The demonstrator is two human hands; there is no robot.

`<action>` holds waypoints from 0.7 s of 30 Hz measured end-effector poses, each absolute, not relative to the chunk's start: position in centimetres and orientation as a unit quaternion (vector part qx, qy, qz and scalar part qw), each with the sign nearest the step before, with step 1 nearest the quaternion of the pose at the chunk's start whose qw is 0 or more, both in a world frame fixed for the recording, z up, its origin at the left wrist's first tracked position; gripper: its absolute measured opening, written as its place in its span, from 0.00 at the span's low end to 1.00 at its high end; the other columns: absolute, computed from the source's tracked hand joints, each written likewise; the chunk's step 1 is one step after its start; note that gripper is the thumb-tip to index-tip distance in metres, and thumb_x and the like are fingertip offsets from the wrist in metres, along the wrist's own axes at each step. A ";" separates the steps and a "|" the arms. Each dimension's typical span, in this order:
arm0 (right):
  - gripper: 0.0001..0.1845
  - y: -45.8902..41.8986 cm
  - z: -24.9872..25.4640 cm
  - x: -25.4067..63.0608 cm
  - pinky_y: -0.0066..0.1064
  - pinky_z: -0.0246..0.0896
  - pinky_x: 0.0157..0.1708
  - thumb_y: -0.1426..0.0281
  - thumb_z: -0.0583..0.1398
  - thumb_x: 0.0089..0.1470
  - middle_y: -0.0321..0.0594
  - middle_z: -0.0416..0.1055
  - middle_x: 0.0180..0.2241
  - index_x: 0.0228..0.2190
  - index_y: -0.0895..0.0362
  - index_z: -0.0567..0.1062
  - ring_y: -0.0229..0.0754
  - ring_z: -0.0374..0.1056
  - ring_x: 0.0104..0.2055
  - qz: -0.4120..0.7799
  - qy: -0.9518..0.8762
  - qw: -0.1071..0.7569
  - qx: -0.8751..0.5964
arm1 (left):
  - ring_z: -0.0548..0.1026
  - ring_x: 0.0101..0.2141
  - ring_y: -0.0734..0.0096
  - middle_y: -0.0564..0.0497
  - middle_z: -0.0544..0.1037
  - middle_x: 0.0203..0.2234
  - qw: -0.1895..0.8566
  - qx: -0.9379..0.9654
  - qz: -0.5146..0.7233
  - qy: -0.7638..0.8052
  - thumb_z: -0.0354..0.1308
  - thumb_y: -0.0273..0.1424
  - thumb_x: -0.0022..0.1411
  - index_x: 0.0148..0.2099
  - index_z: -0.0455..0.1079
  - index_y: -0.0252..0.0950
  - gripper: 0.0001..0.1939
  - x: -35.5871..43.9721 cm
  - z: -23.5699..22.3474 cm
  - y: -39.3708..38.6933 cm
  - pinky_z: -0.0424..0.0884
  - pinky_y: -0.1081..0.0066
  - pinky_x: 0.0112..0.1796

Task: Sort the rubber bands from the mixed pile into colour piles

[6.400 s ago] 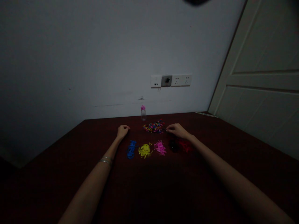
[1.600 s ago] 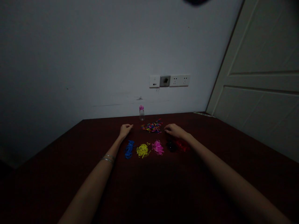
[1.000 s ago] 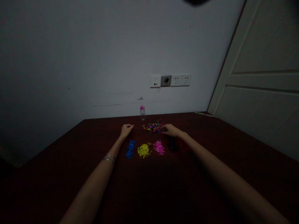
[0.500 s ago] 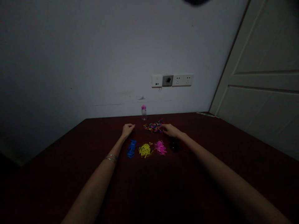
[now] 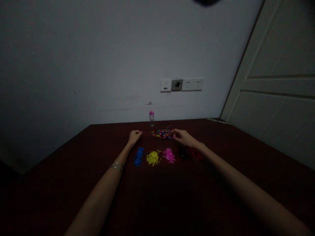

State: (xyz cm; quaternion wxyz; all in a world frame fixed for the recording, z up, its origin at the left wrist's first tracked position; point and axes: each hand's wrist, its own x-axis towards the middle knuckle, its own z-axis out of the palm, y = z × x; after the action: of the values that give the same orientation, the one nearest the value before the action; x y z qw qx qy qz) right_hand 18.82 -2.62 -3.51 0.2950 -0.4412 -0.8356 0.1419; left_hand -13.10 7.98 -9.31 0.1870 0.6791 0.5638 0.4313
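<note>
A mixed pile of small coloured rubber bands (image 5: 162,133) lies toward the back of the dark red table. My right hand (image 5: 183,137) is at the right edge of this pile, its thumb and forefinger bent with a gap between them; no band shows in it. Left of the pile, my left hand (image 5: 134,136) rests on the tabletop with its fingers curled closed and nothing visible in them. Nearer me lie sorted heaps: blue rubber bands (image 5: 139,156), yellow rubber bands (image 5: 153,158), pink rubber bands (image 5: 169,155), a black heap (image 5: 183,153) and a dim red heap (image 5: 197,154).
A clear bottle (image 5: 152,121) with a pink top stands behind the pile, near the wall. Sockets and switches (image 5: 182,85) are set in the wall above the table (image 5: 157,196). A pale panelled door (image 5: 275,85) is on the right.
My right hand has shifted slightly right, away from the mixed pile, and its thumb and forefinger look farther apart. More of the red heap shows. My left hand has stayed still.
</note>
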 end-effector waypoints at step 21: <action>0.17 -3.4 -5.2 22.4 0.41 0.54 0.51 0.74 0.54 0.51 0.45 0.69 0.44 0.43 0.57 0.72 0.45 0.62 0.48 0.020 -0.822 0.278 -0.497 | 0.64 0.18 0.75 0.54 0.67 0.12 0.198 0.664 0.439 0.572 0.54 0.42 0.49 0.22 0.71 0.32 0.17 -12.8 -8.7 7.2 0.56 0.75 0.22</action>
State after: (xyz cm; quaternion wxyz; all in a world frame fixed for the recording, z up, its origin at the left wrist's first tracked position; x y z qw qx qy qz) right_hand 22.44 -3.39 -5.16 0.2779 -0.4970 -0.8218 0.0201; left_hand -12.75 7.25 -8.67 0.1979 0.6642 0.5721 0.4387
